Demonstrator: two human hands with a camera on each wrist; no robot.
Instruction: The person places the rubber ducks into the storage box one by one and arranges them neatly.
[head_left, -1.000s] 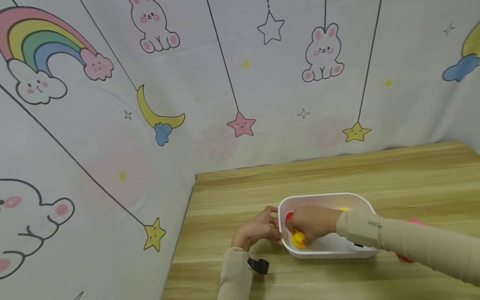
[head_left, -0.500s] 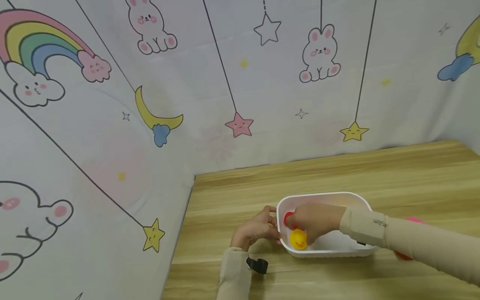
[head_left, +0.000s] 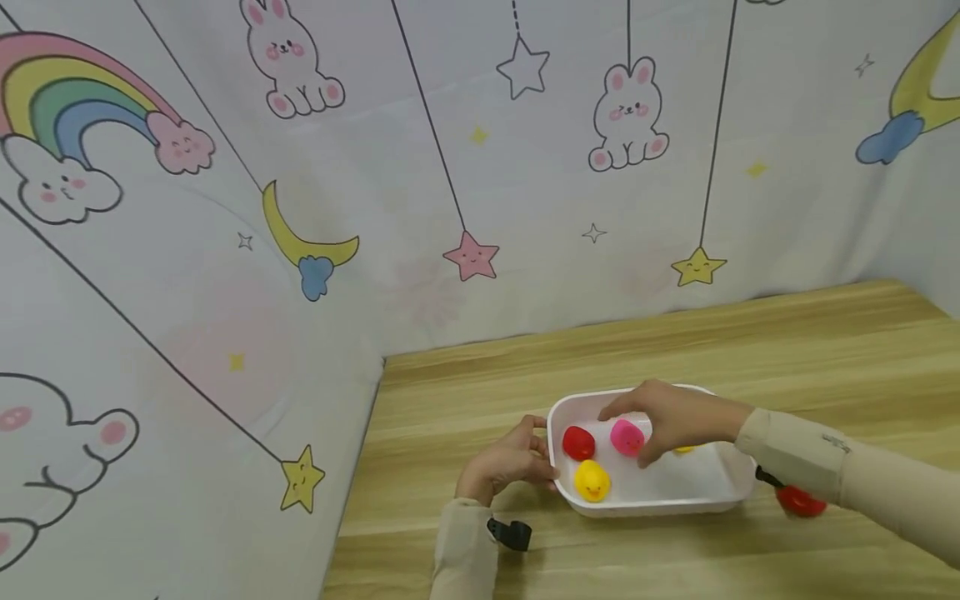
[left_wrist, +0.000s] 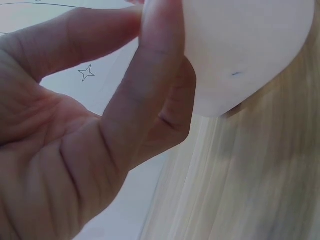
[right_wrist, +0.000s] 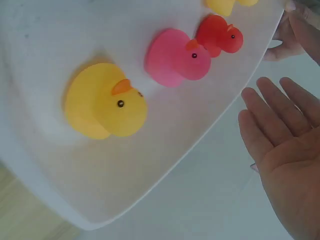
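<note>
A white plastic tub (head_left: 660, 506) on the wooden table holds several rubber ducks. My left hand (head_left: 501, 462) grips the tub's left end, its fingers bent against the wall; the left wrist view shows this hand (left_wrist: 125, 95) close up. Inside, a red duck (head_left: 578, 442) and a yellow duck (head_left: 592, 481) sit at the left, with a pink duck (head_left: 626, 437) beside them. Over the pink duck hovers my right hand (head_left: 675, 414), fingers spread and holding nothing. Another yellow duck (right_wrist: 102, 102) sits further right, mostly hidden by that hand in the head view.
On the table (head_left: 465, 375) right of the tub lies a red object (head_left: 801, 501), partly covered by my right sleeve. A white cloth (head_left: 525, 183) printed with rabbits and stars hangs behind the table and along its left side.
My right hand has let go of the pink duck beside the red and yellow ones, rising and drawing back to the right. The left hand stays at the tub's end.
</note>
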